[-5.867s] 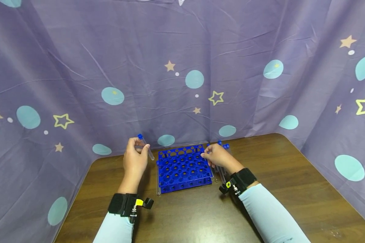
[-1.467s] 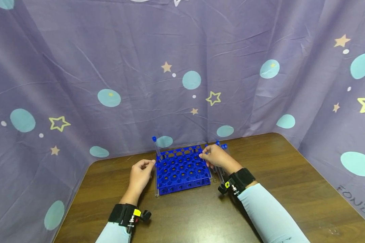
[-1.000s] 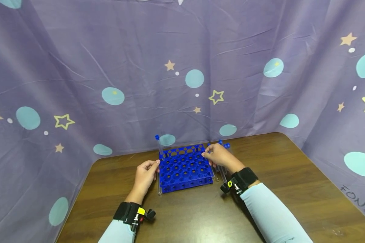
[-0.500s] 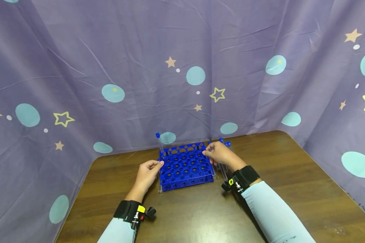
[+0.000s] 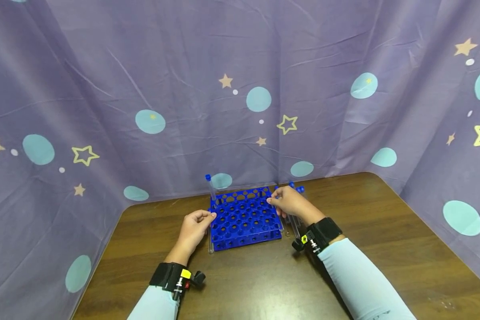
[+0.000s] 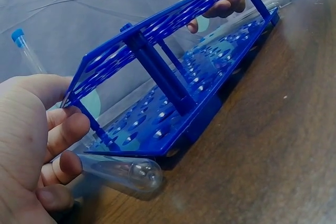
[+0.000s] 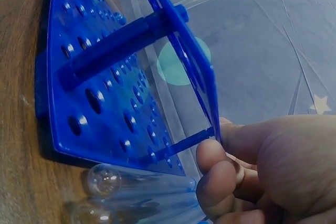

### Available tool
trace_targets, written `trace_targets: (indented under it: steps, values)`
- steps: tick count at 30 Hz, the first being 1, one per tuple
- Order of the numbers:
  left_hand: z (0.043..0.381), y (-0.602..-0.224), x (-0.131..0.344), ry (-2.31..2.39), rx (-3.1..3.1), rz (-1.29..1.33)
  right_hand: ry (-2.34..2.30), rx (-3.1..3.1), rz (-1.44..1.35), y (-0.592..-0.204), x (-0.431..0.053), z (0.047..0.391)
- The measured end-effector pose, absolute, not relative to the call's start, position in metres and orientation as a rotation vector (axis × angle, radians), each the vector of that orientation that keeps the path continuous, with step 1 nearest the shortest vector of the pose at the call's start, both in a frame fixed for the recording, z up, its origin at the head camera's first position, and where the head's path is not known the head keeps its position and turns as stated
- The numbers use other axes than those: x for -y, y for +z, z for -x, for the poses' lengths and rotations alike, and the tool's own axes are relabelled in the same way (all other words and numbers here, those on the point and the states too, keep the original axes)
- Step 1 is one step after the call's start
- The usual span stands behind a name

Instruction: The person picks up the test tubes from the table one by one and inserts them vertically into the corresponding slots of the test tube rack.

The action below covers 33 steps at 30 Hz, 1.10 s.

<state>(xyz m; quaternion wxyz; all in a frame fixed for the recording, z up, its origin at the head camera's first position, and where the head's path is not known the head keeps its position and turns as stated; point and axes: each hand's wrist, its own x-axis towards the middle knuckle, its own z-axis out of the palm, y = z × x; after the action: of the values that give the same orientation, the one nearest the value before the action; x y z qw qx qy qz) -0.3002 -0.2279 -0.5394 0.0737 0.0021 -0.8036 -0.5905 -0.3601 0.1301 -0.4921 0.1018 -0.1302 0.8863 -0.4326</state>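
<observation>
A blue test tube rack with rows of holes stands on the table between both hands. At its back left corner a clear test tube with a blue cap stands slightly tilted in the rack. My left hand pinches the left edge of the rack's top plate between thumb and index finger. On the opposite side, my right hand pinches the top plate's right edge. In the left wrist view, a test tube lies beside the rack under the left fingers. Several capped test tubes lie below the right hand, partly hidden.
The brown wooden table extends in front of the rack and to both sides. Close behind it hangs a purple curtain printed with stars and ovals. Both wrists wear black straps with small cameras.
Earlier the left hand held a capped test tube in the air left of the rack. That tube now stands in the back left corner, and the left hand holds the rack's left edge.
</observation>
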Motion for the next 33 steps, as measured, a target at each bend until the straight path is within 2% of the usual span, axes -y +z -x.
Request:
trace_targets:
  steps: [13, 22, 33]
  values:
    - [0.297, -0.542, 0.232, -1.783, 2.394, -0.005, -1.214, -2.64, 0.396, -0.48, -0.131, 0.36]
    - [0.297, -0.543, 0.232, -1.78, 2.413, -0.005, -1.179, -2.79, 0.287, -0.472, -0.165, 0.367]
    - [0.301, -0.541, 0.231, -1.767, 2.434, -0.004, -0.855, -3.039, 0.229, -0.474, -0.202, 0.368]
